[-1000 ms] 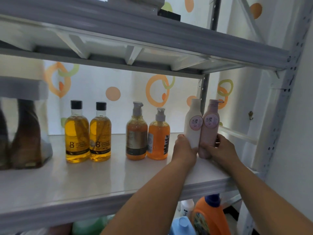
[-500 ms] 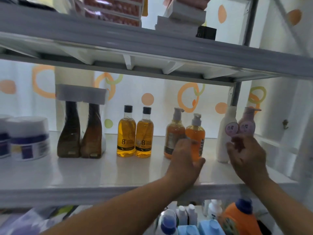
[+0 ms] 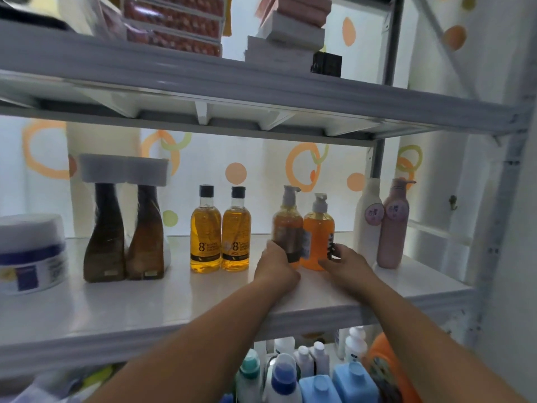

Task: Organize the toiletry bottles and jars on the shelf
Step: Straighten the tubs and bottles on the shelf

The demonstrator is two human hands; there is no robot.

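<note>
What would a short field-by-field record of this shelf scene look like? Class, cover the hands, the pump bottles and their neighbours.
left hand: gripping the darker pump bottle
right hand: against the orange pump bottle; grip unclear
pump bottles: upright, side by side on the middle shelf
to their left: two yellow black-capped bottles, then two brown bottles
to their right: white bottle and pink bottle, touching
far left: jar

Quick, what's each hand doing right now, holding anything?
Left hand: closed around the base of the darker amber pump bottle.
Right hand: fingers against the orange pump bottle; full grip cannot be told.
</note>
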